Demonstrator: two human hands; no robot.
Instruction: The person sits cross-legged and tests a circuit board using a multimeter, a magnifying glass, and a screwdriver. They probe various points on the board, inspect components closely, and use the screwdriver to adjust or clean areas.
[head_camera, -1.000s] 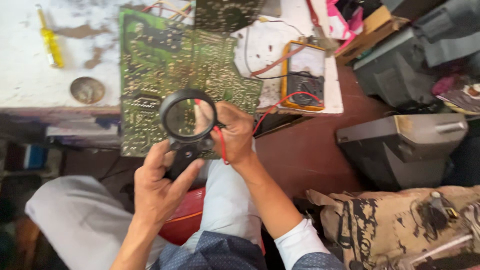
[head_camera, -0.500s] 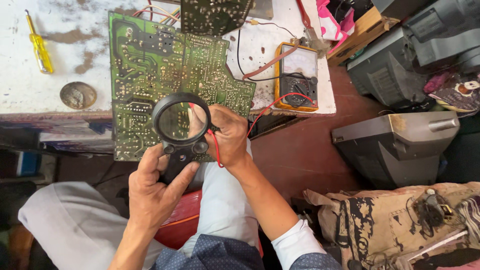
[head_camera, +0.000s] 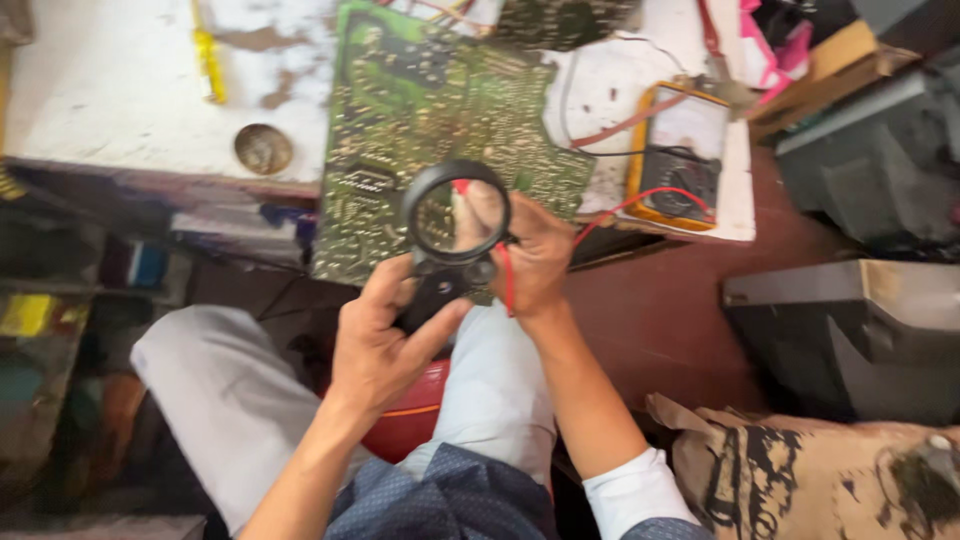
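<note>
Nearest, the left hand (head_camera: 375, 345) is closed around the black handle of a magnifying glass (head_camera: 457, 215). Just beside it, the right hand (head_camera: 535, 260) pinches a red probe wire (head_camera: 620, 208), fingers closed, and its tip shows through the lens. Behind them the green circuit board (head_camera: 420, 120) leans over the edge of the white workbench (head_camera: 110, 100). The board looks stiff, light and fragile, so better held by its edges. Farther right lies a yellow multimeter (head_camera: 680, 155)

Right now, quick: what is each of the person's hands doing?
Left hand: closed around the black handle of the magnifying glass.
Right hand: closed on a red probe, against the green circuit board.
</note>
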